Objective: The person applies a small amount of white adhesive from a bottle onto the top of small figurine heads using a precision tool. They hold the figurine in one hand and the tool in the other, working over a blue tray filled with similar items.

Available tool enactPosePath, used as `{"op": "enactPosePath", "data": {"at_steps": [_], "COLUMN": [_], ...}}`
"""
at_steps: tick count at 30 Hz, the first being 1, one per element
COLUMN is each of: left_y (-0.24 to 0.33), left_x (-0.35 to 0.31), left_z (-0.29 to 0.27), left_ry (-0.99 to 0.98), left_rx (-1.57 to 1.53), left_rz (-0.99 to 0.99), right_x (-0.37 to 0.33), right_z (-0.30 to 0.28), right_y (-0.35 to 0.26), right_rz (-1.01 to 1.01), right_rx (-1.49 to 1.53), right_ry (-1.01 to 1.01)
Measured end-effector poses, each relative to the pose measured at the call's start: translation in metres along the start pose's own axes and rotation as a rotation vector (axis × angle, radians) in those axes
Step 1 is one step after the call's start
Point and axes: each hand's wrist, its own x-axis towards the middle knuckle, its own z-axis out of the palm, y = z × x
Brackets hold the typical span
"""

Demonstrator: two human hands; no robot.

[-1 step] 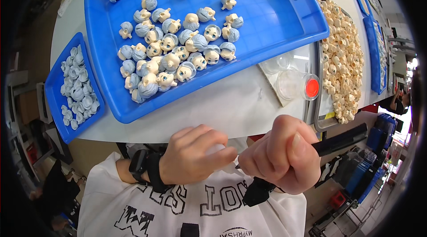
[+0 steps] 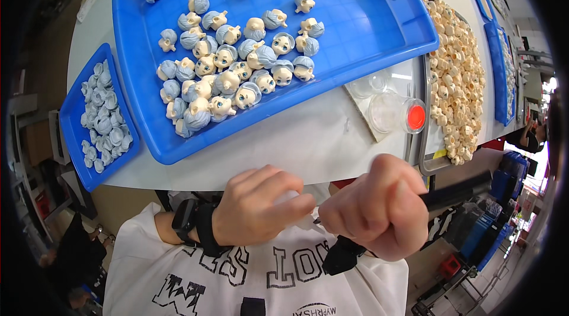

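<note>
My left hand, with a black band and a watch at the wrist, is closed in front of my white shirt. Between its thumb and index finger shows a bit of a small pale piece, mostly hidden by the fingers. Close beside it, my right hand makes a fist around a black-handled tool. The handle sticks out to the right, and a thin dark tip points toward the left hand. Beyond both hands, a large blue tray holds many doll heads with pale blue hair.
A small blue tray of pale blue hair pieces stands left. To the right, a metal tray is heaped with cream doll parts. Clear containers, one with a red disc, stand on the white table between them.
My right hand has turned slightly, and the outer end of the black handle sits a little lower. The left hand has barely moved.
</note>
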Motion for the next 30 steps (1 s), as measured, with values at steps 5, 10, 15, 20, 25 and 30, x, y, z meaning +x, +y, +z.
{"op": "enactPosePath", "data": {"at_steps": [5, 10, 15, 20, 25, 30], "left_y": [0.001, 0.002, 0.002, -0.001, -0.003, 0.003], "left_x": [0.003, 0.006, 0.005, 0.003, -0.001, 0.004], "left_z": [-0.003, -0.003, -0.005, -0.009, -0.006, -0.002], "left_ry": [0.049, 0.057, 0.009, -0.049, -0.084, -0.011], "left_rx": [-0.236, -0.305, -0.166, -0.022, 0.013, -0.117], "left_rz": [-0.095, -0.095, -0.089, -0.014, -0.008, -0.087], "right_x": [-0.001, -0.006, -0.002, 0.001, 0.01, 0.009], "right_z": [0.011, 0.021, 0.014, -0.001, -0.01, -0.008], "right_y": [0.031, 0.04, 0.025, 0.016, 0.007, 0.017], "right_rz": [-0.748, -0.87, -0.664, -0.304, -0.029, -0.404], "right_rx": [-0.155, -0.205, -0.172, 0.047, 0.145, 0.201], "right_ry": [-0.117, -0.068, -0.128, -0.1, -0.099, -0.237]}}
